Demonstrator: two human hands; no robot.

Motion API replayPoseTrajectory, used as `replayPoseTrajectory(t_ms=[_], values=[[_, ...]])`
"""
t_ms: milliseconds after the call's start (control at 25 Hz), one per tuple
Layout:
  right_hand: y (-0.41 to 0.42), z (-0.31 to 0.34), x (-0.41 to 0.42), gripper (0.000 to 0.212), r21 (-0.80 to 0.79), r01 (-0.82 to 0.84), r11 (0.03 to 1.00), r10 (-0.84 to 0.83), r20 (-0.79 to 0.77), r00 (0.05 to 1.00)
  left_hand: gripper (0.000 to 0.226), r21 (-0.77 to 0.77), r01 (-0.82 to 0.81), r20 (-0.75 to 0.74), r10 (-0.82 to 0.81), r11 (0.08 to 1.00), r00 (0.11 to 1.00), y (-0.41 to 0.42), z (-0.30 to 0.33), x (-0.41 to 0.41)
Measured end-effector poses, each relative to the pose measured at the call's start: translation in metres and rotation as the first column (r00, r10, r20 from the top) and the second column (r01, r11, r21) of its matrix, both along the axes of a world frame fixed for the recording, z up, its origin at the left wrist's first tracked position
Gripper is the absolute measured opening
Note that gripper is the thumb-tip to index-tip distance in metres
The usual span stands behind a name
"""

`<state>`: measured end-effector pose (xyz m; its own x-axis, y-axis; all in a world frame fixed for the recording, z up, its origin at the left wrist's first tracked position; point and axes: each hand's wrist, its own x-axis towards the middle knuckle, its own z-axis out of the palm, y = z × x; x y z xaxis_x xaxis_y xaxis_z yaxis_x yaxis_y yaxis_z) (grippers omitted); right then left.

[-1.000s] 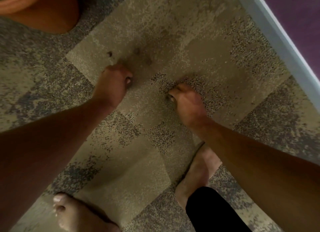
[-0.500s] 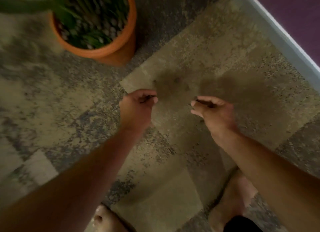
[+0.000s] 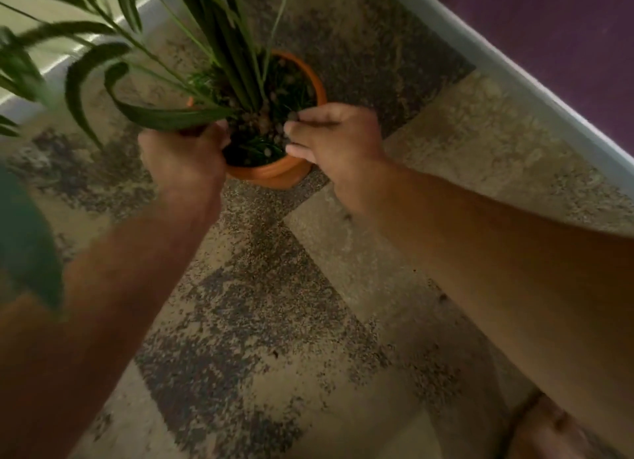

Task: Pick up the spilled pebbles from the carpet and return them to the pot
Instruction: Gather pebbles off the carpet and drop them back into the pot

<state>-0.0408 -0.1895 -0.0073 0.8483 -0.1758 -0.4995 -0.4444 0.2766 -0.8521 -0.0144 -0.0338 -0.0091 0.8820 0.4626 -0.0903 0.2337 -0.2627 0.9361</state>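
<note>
The orange pot [image 3: 274, 172] holds a green plant [image 3: 223, 57] and pebbles [image 3: 260, 124]. It sits on patchy carpet [image 3: 260, 307] by a wall [image 3: 549, 29]. The left hand [image 3: 185, 160] is curled shut; what it holds is hidden. The right hand [image 3: 338, 139] pinches narrow over the pot.

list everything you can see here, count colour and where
pot: one, orange, on the carpet at upper centre
plant: one, green long leaves, growing out of the pot, spreading up and left
pebbles: several, brownish, inside the pot around the stems; count unclear in blur
carpet: tan and dark grey speckled tiles, across the floor
baseboard: one, pale, running diagonally at upper right
wall: purple, upper right corner
left hand: one, curled at the pot's left rim
right hand: one, fingers pinched over the pot's right side
foot: one, bare, bottom right corner
</note>
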Motion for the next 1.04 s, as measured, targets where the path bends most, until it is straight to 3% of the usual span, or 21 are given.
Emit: replayPoseTrajectory(t_ms=[160,320,400,480,600,720,880,960,1040], values=[[-0.001,-0.003,0.013,0.036,-0.316,-0.089,0.944,0.103,0.028,0.994,0.025,0.108,0.08,-0.055,-0.074,0.991,0.996,0.013,0.003,0.01],[-0.031,-0.013,-0.027,0.028,-0.334,-0.002,0.942,0.019,0.046,0.999,0.024,0.122,0.186,-0.017,-0.185,0.975,0.983,0.011,-0.017,-0.031],[-0.05,-0.028,-0.058,0.021,-0.41,-0.011,0.912,0.018,0.012,1.0,0.026,0.201,0.259,-0.038,-0.257,0.945,0.966,0.005,-0.033,-0.06],[-0.072,-0.052,-0.091,0.019,-0.542,-0.092,0.835,0.065,-0.068,0.996,0.023,0.307,0.401,-0.105,-0.388,0.863,0.916,-0.012,-0.051,-0.09],[-0.102,-0.085,-0.148,0.025,-0.71,-0.291,0.641,0.174,-0.234,0.957,0.03,0.362,0.622,-0.26,-0.565,0.695,0.783,-0.043,-0.079,-0.123],[-0.123,-0.104,-0.189,0.031,-0.749,-0.409,0.521,0.192,-0.365,0.911,0.046,0.388,0.754,-0.349,-0.672,0.531,0.653,-0.07,-0.104,-0.133],[-0.127,-0.131,-0.221,0.035,-0.772,-0.535,0.342,0.435,-0.375,0.819,0.059,0.47,0.832,-0.521,-0.669,0.294,0.53,-0.088,-0.133,-0.107],[-0.129,-0.146,-0.227,0.03,-0.796,-0.542,0.271,0.524,-0.35,0.777,0.051,0.537,0.826,-0.552,-0.669,0.171,0.498,-0.09,-0.145,-0.092],[-0.132,-0.156,-0.227,0.024,-0.824,-0.533,0.192,0.565,-0.352,0.746,0.035,0.585,0.8,-0.518,-0.696,0.137,0.498,-0.088,-0.15,-0.087]])
